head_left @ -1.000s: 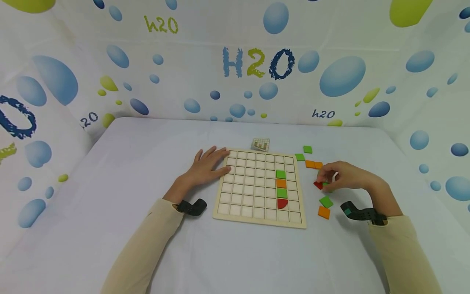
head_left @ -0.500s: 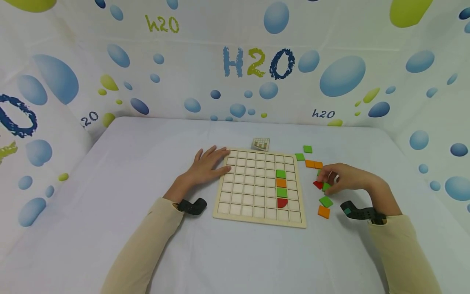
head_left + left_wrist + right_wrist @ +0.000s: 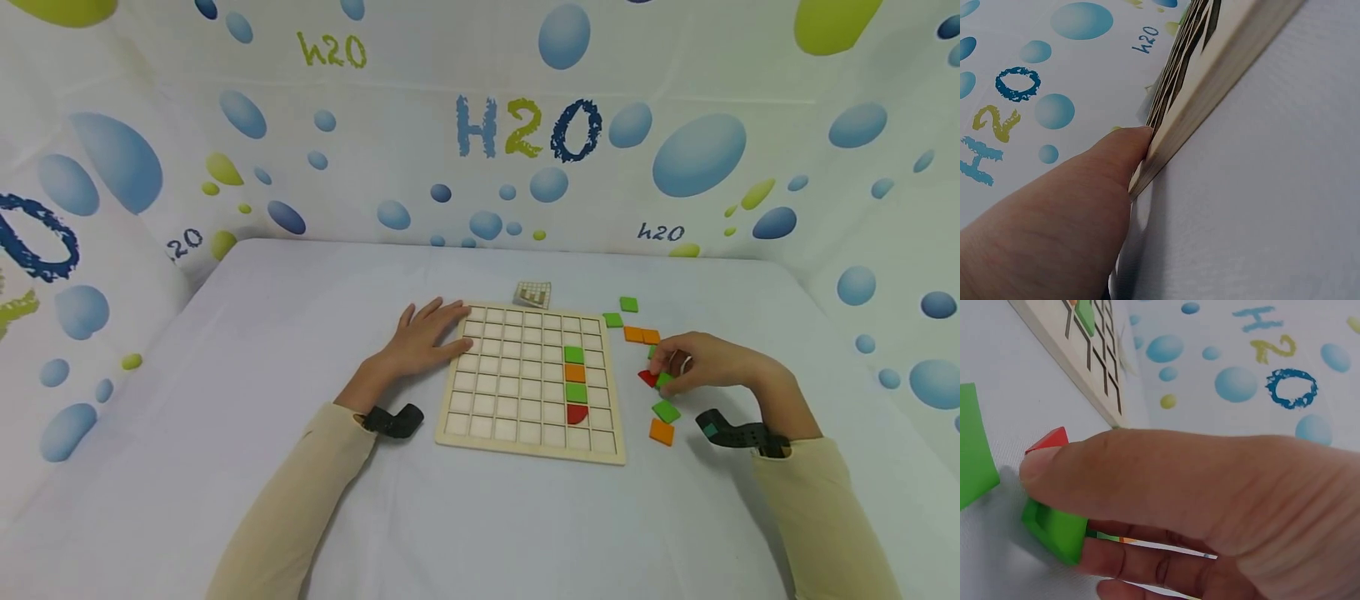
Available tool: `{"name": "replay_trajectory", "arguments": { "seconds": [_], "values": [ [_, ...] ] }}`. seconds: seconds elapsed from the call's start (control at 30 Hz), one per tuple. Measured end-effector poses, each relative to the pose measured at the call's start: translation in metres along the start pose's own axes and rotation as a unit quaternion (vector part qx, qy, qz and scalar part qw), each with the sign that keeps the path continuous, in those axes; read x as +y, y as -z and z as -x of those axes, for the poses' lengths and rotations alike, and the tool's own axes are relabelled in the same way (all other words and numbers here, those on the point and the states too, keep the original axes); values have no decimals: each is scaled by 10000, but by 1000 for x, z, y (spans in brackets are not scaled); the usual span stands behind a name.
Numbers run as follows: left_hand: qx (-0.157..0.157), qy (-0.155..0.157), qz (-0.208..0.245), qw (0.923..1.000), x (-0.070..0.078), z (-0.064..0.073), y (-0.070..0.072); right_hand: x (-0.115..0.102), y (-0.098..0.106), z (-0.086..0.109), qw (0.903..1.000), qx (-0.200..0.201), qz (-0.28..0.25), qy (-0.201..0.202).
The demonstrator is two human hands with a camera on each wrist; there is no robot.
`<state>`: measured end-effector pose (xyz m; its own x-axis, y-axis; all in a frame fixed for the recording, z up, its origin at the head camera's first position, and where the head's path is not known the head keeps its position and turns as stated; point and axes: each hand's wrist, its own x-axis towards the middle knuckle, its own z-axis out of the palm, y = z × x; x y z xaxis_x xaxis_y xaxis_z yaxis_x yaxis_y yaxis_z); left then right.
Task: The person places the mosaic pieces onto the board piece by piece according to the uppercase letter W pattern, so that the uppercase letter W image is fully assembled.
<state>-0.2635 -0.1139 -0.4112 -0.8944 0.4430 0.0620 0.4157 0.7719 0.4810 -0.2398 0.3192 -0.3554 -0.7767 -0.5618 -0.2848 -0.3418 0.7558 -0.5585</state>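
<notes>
A square wooden grid board (image 3: 483, 406) lies mid-table, with green, orange and red pieces in one column toward its right side. My left hand (image 3: 420, 342) rests on the board's left edge, fingers spread, thumb lying on the frame. Right of the board, my right hand (image 3: 701, 360) pinches a green tile (image 3: 1057, 531) between thumb and curled fingers; the tile is tilted just at the tabletop. A red rounded piece (image 3: 648, 378) lies beside it, partly behind the thumb in the right wrist view. Another green tile (image 3: 666, 412) lies just nearer.
Orange tiles (image 3: 633, 335) lie side by side beyond the right hand, with green tiles (image 3: 628, 304) farther back. One more orange tile (image 3: 662, 432) is nearer the front. A small printed grid card (image 3: 532, 293) sits behind the board. A patterned backdrop stands behind the table.
My right hand's fingers have shifted slightly around the green tile, which shows more now. The red piece has slid a little to the left. My left hand has not moved.
</notes>
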Motion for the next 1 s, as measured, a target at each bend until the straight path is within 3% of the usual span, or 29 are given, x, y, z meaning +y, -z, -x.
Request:
{"name": "replay_trajectory", "arguments": {
  "seconds": [0.27,0.5,0.83,1.0],
  "values": [
    [-44,17,82,10000,2,2,0,-3,-2,0,9999,94,121,-55],
    [2,-3,64,10000,2,1,1,-12,0,1,9994,263,151,180],
    [-3,14,14,10000,-1,0,0,-26,-2,1,9997,80,21,243],
    [-8,19,62,10000,-1,0,-2,-27,-7,-4,9989,240,120,397]
  ]
}}
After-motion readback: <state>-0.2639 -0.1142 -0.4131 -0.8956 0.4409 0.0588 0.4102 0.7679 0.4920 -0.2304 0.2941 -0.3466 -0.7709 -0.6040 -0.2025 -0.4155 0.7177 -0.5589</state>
